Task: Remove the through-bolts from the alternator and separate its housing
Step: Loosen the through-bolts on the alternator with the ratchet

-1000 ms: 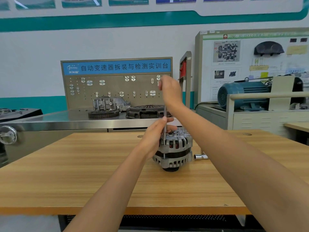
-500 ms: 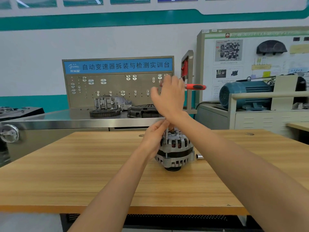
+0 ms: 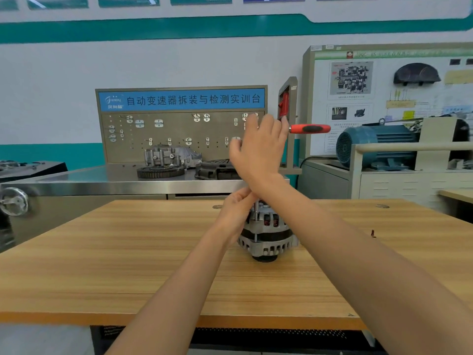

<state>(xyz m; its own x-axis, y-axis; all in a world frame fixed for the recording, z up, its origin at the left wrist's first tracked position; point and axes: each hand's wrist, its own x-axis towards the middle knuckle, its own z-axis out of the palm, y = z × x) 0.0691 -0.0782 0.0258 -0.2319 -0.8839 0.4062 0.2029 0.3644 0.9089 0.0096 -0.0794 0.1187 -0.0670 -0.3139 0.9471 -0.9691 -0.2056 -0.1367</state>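
Silver finned alternator (image 3: 267, 233) upright on pulley, black midband, bolt (image 3: 255, 213) apparently raised.

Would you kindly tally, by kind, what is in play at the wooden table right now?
Hands: 2, left hand at the top of the alternator, right hand raised
Silver ribbed alternator: 1
Red-and-black tool handle: 1
Light wooden table: 1
Total: 5

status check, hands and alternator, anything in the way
Right hand up on the ratchet. Left hand pinching the tool shaft atop the alternator. Housing not split, upright on the table. Nothing in the way.
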